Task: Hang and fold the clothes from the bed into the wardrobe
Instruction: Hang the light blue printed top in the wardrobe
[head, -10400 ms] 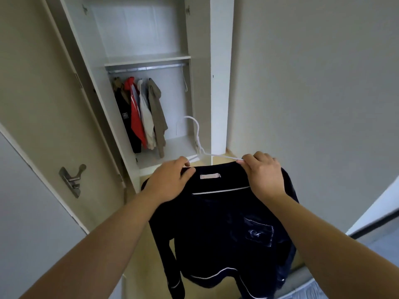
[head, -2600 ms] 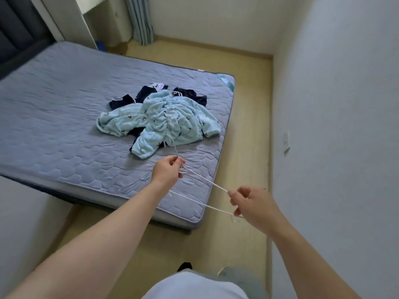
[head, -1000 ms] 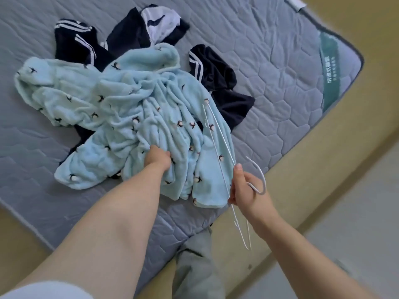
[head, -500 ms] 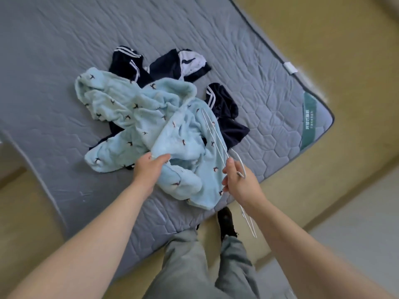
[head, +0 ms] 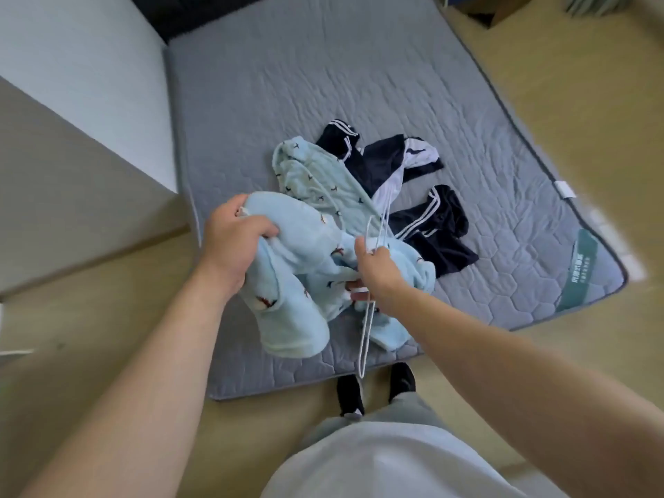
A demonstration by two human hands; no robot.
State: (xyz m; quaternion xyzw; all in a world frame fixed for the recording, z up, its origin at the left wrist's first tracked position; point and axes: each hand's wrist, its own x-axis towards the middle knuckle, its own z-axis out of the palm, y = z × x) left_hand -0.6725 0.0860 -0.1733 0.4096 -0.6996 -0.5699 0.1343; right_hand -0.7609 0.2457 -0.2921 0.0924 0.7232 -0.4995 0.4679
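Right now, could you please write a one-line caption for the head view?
The left hand grips a light-blue garment over the bed while the right hand holds a white wire hanger.

left hand (head: pixel 233 242): fingertips were buried in the blue fleece (head: pixel 305 246), unseen
right hand (head: pixel 377 273): fingers were mostly tucked under fleece folds
white hanger (head: pixel 361 361): upper end was lost against pale fabric, hook shape unclear
navy clothes (head: pixel 434 228): were partly covered by the fleece, item count could not be told
mattress label (head: pixel 576 274): print was too small to read
headboard (head: pixel 201 5): was cut by the top edge
box (head: pixel 503 12): was cut by the top edge, blurred
right margin: was motion-blurred
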